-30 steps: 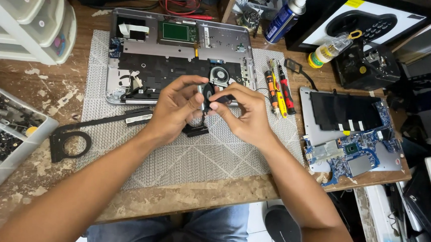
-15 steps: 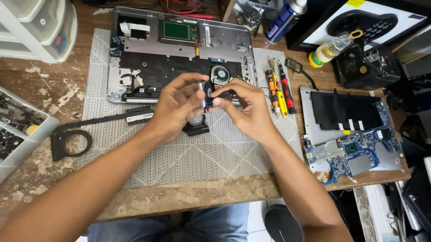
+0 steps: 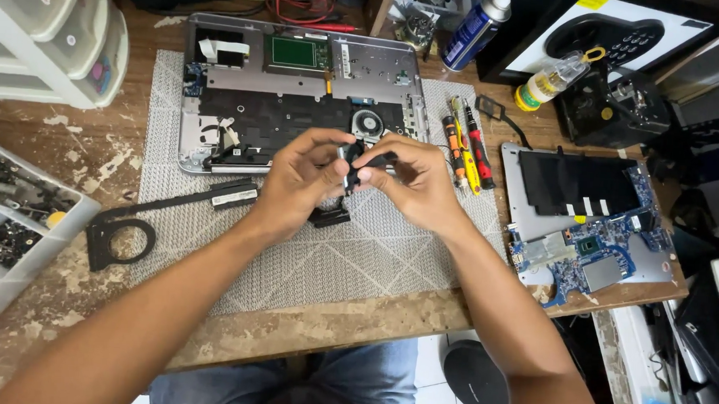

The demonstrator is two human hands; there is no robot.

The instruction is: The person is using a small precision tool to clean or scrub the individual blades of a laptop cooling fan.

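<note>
Your left hand (image 3: 296, 179) and right hand (image 3: 413, 180) stay pinched together on one small black part (image 3: 353, 165), held above the grey mat (image 3: 357, 258) in front of the opened laptop base (image 3: 299, 94). Change over the last second: slight; grip and place hold, fingers shifted a little. Screwdrivers (image 3: 467, 142) lie just right, untouched.

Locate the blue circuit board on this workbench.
In the head view, the blue circuit board lies at the right of the wooden bench, beyond the right hand, just below a black panel and right of the screwdrivers.
</note>
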